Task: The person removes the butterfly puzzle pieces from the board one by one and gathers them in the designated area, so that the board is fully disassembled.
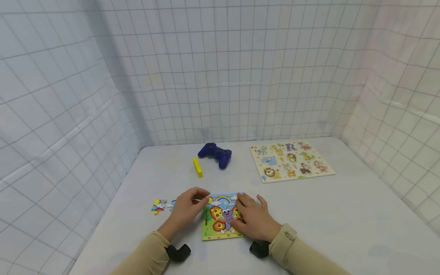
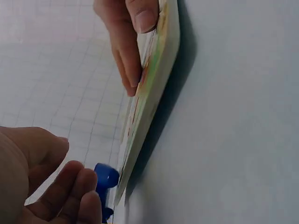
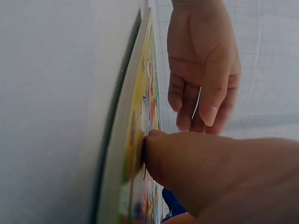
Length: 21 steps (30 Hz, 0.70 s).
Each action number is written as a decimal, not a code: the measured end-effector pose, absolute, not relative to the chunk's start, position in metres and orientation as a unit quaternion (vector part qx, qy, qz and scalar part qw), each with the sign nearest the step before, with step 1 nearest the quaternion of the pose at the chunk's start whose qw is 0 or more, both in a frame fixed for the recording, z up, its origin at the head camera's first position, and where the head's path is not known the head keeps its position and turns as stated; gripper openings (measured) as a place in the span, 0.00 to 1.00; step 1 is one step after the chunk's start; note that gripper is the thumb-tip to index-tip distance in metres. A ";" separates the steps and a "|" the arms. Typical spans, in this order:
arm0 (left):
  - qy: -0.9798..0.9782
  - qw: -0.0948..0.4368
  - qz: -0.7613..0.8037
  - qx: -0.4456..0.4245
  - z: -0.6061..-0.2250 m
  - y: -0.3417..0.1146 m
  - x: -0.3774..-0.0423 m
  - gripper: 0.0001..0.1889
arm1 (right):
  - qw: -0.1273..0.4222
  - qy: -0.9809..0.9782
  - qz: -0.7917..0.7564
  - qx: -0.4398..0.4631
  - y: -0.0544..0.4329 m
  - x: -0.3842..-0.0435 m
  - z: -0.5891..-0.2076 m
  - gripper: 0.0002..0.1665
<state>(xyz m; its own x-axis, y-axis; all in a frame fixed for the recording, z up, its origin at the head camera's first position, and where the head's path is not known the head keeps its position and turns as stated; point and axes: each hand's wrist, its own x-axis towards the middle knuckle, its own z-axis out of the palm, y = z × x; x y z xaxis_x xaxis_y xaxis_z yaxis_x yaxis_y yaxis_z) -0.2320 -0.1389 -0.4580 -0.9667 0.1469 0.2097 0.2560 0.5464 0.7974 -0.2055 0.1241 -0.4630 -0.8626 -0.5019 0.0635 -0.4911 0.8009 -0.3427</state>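
Butterfly jigsaw puzzle (image 1: 220,221) lies on the white table (image 1: 350,214), directly in front of the person, between both hands. Right hand (image 1: 255,218) rests over the right part of the picture, fingers extended towards the upper edge, thumb on the butterfly; right wrist view shows the thumb tip against the face of the board. It grips nothing that shows. Left hand (image 1: 186,208) is by the upper left corner, thumb and fingers apart and loosely bent, nothing visible between them; left wrist view puts a gap between these fingertips and the board. Two loose jigsaw pieces, a rainbow piece (image 1: 159,205) and a blue piece (image 1: 173,205) partly hidden by the left hand, sit to its left (similar colours, though whether they belong to this puzzle is hard to tell). Step in hand, as I judge it: pressing or levelling pieces in the frame, the right hand doing the work. Any unfilled space would be under that hand, out of sight. Next move probably calls for lifting the right hand to check the fit, then a left-hand pinch on the blue piece, the nearer one.
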 end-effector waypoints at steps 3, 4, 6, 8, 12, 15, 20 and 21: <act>-0.876 0.006 -0.459 -0.147 -0.453 -0.119 -0.234 0.09 | 0.016 0.950 -0.176 -0.258 0.125 -0.204 -0.462 0.47; -0.876 -0.007 -0.457 -0.156 -0.451 -0.113 -0.235 0.10 | 0.015 0.950 -0.176 -0.258 0.126 -0.204 -0.461 0.47; -0.871 -0.026 -0.461 -0.170 -0.449 -0.100 -0.238 0.11 | 0.013 0.950 -0.174 -0.259 0.125 -0.204 -0.461 0.47; -0.867 -0.034 -0.465 -0.176 -0.449 -0.090 -0.241 0.12 | 0.010 0.950 -0.172 -0.260 0.125 -0.205 -0.461 0.46; -0.874 -0.018 -0.462 -0.151 -0.458 -0.081 -0.244 0.10 | 0.006 0.947 -0.178 -0.266 0.122 -0.205 -0.461 0.47; -0.884 0.020 -0.446 -0.139 -0.464 -0.078 -0.243 0.06 | 0.005 0.947 -0.181 -0.265 0.122 -0.205 -0.461 0.47; -0.897 0.089 -0.399 -0.167 -0.471 -0.073 -0.240 0.03 | 0.009 0.948 -0.190 -0.255 0.123 -0.207 -0.462 0.47; -0.901 0.098 -0.388 -0.170 -0.472 -0.072 -0.240 0.03 | 0.011 0.947 -0.196 -0.253 0.123 -0.207 -0.462 0.48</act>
